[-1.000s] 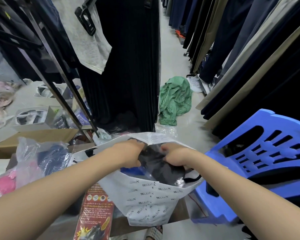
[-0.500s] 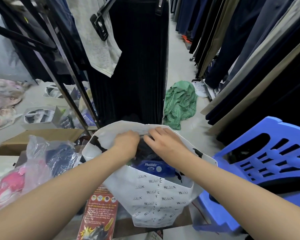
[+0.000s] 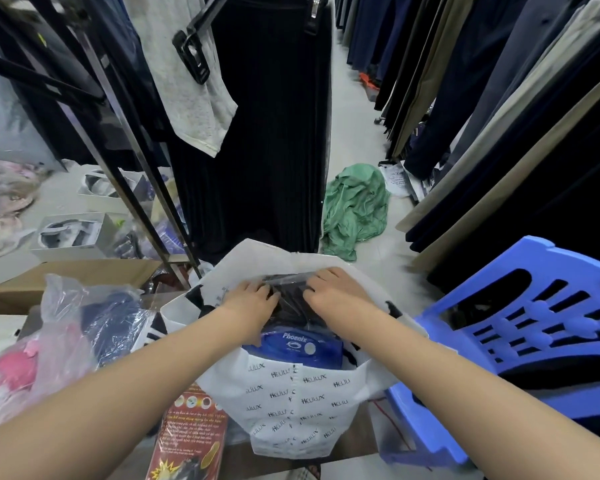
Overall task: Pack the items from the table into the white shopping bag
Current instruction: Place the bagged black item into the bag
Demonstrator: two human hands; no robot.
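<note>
The white shopping bag (image 3: 291, 403), printed with small black lettering, stands open in front of me. Inside it lies a dark garment in clear plastic wrap (image 3: 288, 299), with a blue "Phoenix" package (image 3: 291, 348) just below it. My left hand (image 3: 250, 299) presses on the wrapped garment's left side, fingers curled onto it. On the garment's right side rests my right hand (image 3: 336, 289), fingers bent over the plastic. Both hands are inside the bag's mouth.
On the table at left lie a clear plastic bag with pink and blue items (image 3: 66, 334) and a red flat package (image 3: 191, 441). A blue plastic chair (image 3: 516, 334) stands at right. Hanging clothes, a metal rack (image 3: 125, 174), a green cloth (image 3: 354, 206) on the floor.
Both hands pushed the dark wrapped garment deeper toward the bag's far side. The blue Phoenix package came into view below it, and the bag's mouth stands wider.
</note>
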